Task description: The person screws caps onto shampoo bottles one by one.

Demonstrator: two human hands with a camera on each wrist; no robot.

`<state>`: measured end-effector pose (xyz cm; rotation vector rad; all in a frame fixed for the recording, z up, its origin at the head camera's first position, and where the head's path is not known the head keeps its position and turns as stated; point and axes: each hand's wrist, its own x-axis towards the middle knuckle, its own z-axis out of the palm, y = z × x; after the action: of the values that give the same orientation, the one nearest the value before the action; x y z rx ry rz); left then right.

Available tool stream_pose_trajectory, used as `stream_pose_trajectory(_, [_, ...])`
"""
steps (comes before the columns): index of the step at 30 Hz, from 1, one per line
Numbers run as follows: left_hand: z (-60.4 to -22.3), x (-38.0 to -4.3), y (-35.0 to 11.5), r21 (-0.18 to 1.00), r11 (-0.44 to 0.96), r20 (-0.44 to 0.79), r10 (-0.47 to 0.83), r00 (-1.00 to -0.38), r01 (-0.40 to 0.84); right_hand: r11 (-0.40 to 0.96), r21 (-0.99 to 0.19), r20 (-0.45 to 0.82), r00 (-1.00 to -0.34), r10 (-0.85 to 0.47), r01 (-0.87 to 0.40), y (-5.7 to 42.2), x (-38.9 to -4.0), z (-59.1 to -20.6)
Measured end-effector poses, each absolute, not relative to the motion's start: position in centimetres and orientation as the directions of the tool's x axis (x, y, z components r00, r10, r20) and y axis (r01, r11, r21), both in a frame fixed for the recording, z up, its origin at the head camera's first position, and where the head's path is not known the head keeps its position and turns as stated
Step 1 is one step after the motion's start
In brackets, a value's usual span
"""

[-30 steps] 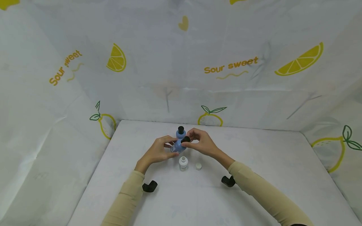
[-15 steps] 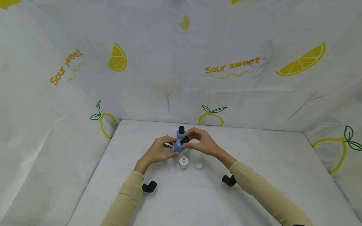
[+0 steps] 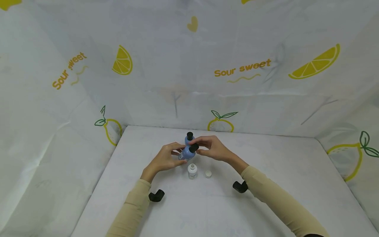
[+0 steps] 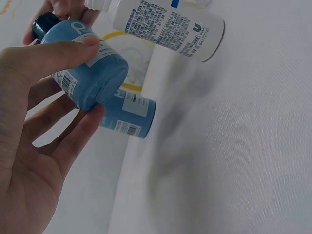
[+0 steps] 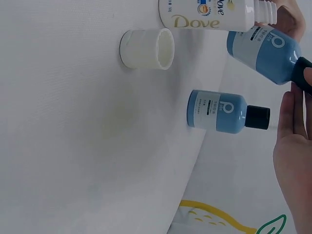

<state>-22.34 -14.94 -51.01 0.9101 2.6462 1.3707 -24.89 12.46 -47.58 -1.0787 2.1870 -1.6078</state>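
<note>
"Here, where is the tilted, round-bodied blue bottle point(image 3: 186, 154)?"
"Between the left hand point(image 3: 165, 158), gripping its body with thumb and fingers, and the right hand point(image 3: 214, 148), pinching its black cylindrical cap point(image 3: 194, 147)."

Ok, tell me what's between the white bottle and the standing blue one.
In the head view, the tilted blue bottle, held in the left hand, appears between them.

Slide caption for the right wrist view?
Right hand at the black round cap of a tilted blue plastic bottle; upright blue bottle, open white Dove bottle and white round cap nearby.
</note>
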Motion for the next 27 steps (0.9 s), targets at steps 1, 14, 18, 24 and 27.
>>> stream_pose_trajectory(1, [-50.98,-22.33,-14.93,0.755,0.443,0.235,0.507,-0.830,0.484,0.137,-0.894,0.236,-0.709,-0.664,-0.426,12.46,-24.88,-47.56])
stream_pose_trajectory(14, [-50.96,-22.46,-14.95,0.761,0.430,0.243,0.506,-0.828,0.486,0.199,-0.854,0.275,-0.743,-0.610,-0.480,12.25,-24.60,-47.82])
stream_pose_trajectory(18, [-50.94,-22.49,-14.94,0.761,0.435,0.240,0.500,-0.832,0.481,0.243,-0.845,0.269,-0.773,-0.574,-0.475,11.95,-24.38,-47.71])
stream_pose_trajectory(24, [-50.82,-22.48,-14.83,0.758,0.439,0.237,0.503,-0.831,0.482,0.272,-0.852,0.261,-0.812,-0.522,-0.448,11.68,-24.11,-47.69])
stream_pose_trajectory(27, [-50.80,-22.48,-14.75,0.756,0.441,0.237,0.505,-0.830,0.483,0.277,-0.856,0.258,-0.824,-0.504,-0.437,11.61,-23.98,-47.70])
